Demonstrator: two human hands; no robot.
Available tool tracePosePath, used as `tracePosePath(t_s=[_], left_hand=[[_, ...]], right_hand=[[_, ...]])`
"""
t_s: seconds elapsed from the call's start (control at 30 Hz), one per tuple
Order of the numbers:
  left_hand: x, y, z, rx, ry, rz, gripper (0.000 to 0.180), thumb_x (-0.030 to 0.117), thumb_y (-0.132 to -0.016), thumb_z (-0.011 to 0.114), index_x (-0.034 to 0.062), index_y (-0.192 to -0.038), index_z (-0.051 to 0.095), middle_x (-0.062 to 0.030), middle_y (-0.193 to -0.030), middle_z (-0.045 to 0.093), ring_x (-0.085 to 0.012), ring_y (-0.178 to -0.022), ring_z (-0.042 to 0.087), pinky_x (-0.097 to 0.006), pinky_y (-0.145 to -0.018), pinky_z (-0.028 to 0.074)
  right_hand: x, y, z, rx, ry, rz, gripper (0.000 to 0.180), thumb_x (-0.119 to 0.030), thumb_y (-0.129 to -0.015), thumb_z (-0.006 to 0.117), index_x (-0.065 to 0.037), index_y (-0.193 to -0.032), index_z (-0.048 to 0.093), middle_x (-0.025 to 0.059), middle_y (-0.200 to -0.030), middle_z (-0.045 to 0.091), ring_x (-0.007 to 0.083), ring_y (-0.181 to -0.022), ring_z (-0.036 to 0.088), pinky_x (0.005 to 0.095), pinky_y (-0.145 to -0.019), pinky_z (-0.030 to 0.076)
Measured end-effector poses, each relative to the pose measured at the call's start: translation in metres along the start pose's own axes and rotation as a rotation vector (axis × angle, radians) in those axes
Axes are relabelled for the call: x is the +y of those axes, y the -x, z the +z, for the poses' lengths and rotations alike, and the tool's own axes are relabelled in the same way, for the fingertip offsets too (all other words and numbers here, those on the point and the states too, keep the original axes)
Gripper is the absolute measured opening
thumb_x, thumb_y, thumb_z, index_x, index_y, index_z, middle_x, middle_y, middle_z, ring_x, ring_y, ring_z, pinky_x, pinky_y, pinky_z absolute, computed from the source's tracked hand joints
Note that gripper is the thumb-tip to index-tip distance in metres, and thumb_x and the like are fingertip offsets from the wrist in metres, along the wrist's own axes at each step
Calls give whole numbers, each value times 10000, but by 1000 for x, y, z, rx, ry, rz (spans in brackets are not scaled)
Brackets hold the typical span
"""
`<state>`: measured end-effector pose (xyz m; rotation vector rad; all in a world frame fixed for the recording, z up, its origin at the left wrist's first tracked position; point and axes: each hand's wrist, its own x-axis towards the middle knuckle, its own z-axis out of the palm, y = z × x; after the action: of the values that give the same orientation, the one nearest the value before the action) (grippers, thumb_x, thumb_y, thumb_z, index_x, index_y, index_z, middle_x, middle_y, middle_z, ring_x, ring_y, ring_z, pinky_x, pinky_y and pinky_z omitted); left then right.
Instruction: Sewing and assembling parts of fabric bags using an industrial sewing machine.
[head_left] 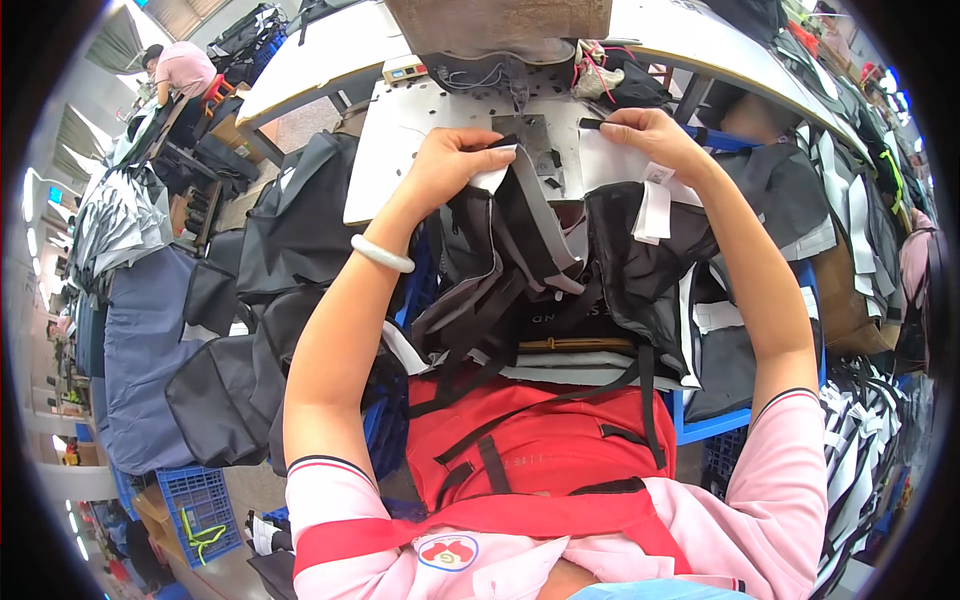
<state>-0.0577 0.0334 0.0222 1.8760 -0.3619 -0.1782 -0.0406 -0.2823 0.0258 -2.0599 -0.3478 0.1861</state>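
Observation:
A black fabric bag piece (pixel 640 260) with grey edging and several straps hangs from the table's front edge down toward my lap. My left hand (pixel 455 165) is closed in a pinch on its upper left edge, where a bit of black webbing and white material show at the fingertips. Further right, my right hand (pixel 655 140) pinches a short black strip (pixel 592 124) between thumb and finger, above the bag's other upper corner. White labels (pixel 654 215) dangle below that hand. Between both hands lies the metal plate (pixel 530 140) of what looks like a sewing machine.
Small black scraps (pixel 555 158) litter the white table (pixel 385 140). A machine head (pixel 500 30) overhangs its far side. Black fabric pieces (pixel 300 220) are heaped on the left, more (pixel 785 190) on the right. Blue crates (pixel 200 510) stand low down. Another person (pixel 185 70) sits far left.

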Motion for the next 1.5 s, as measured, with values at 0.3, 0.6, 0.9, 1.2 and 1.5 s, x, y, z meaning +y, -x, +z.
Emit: tracePosePath(t_s=[0.3,0.6,0.9,1.2,1.5], left_hand=[[-1,17,1,-94,103,0,305,253,-855,751,-22,-983,724,-17,-826,679,-64,-715,583,-221,-673,485],[15,5,18,-201,94,-48,246,230,-902,691,0,-988,714,-6,-796,662,-62,-651,576,-204,-576,468],[9,-2,19,-151,156,-114,252,210,-905,682,-17,-1014,694,-22,-788,659,-71,-626,577,-211,-537,467],[-6,-15,22,-118,196,-119,233,172,-881,676,-28,-1001,690,-38,-779,653,-90,-621,582,-231,-531,481],[-11,-44,19,-29,326,-201,196,160,-885,662,-16,-968,681,-34,-771,629,-109,-630,584,-230,-577,478]], right_hand=[[-13,18,18,54,24,-64,298,-306,-913,683,-14,-972,687,-38,-830,620,60,-789,516,240,-746,434],[-42,21,62,-75,91,-164,258,-233,-893,669,16,-960,683,17,-758,624,85,-723,530,249,-670,441],[-29,14,52,19,160,-92,292,-279,-882,675,-5,-981,699,47,-797,655,107,-734,549,268,-701,453],[-27,3,54,-8,124,-83,249,-216,-881,674,25,-945,669,19,-767,620,80,-713,511,259,-675,442],[-14,-38,49,40,189,-60,238,-207,-896,661,26,-943,677,8,-759,611,75,-711,504,247,-666,431]])
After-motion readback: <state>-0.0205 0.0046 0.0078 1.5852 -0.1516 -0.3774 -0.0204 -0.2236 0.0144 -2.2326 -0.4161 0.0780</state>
